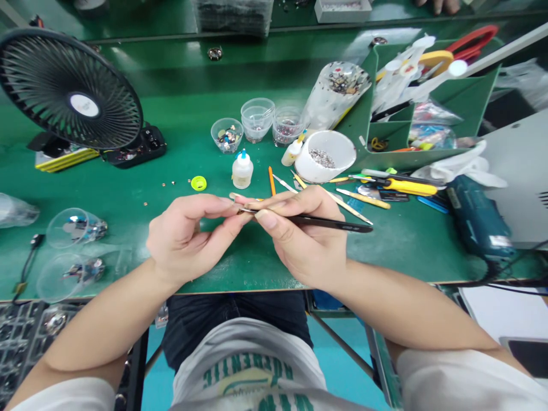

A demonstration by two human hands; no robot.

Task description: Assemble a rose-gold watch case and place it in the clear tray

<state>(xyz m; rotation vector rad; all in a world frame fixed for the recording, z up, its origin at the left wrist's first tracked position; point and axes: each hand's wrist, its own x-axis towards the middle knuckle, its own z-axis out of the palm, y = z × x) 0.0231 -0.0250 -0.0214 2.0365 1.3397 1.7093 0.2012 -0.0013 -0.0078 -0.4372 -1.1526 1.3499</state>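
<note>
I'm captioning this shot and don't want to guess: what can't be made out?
All in the head view:
Small piece at the left hand's fingertips: mostly covered by fingers.
Lettering on the black tool in the right hand: too small.
Co-worker's hand: cut off by the top edge.
Bits in the white tub: too small.

The pale shirt (252, 342) bears the word "AUTHENTIC" in green capitals, with larger green letters below it partly cut off, while the small pale marking on the black tool (329, 222) and the print on the round white badge (84, 105) of the fan (45, 74) are too small to read.
</note>
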